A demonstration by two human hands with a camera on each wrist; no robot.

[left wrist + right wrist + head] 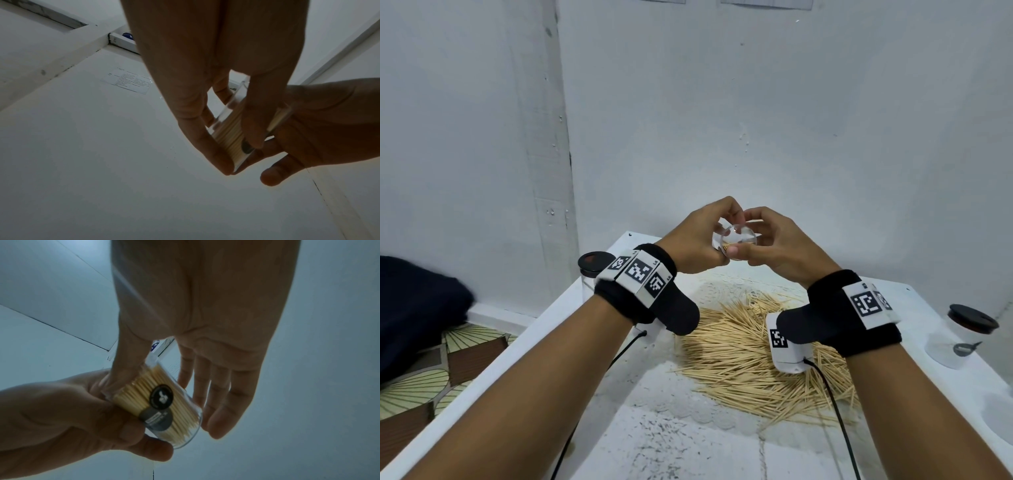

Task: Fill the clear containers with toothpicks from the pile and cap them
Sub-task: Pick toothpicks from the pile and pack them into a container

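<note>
From the head view, you hold one clear container (pixel 734 241) up in front of you with both hands, above the toothpick pile (pixel 753 359) on the white table (pixel 688 445). Your left hand (pixel 697 241) curls round its left side and your right hand (pixel 774 245) pinches it from the right. No cap shows on it here, though your fingers hide much of the rim. Two other containers, each with a dark cap, stand on the table: one at far left (pixel 594 265), one at right (pixel 962 337).

In the left wrist view, your left fingers (pixel 207 146) wrap the container (pixel 232 138), which lies tilted, with toothpicks packed side by side within.

In the right wrist view, the container (pixel 162 404) looks close to full, a dark round label on its wall. Your right thumb (pixel 127 366) presses near its mouth while the other right fingers reach past it, fairly straight.

You seem to be settling the last sticks, so filling is about done. Next you need a cap, and I cannot see a loose one. Keep the left hand's hold, tip the mouth upward, free the right hand to fetch the cap, then press it on squarely.
</note>
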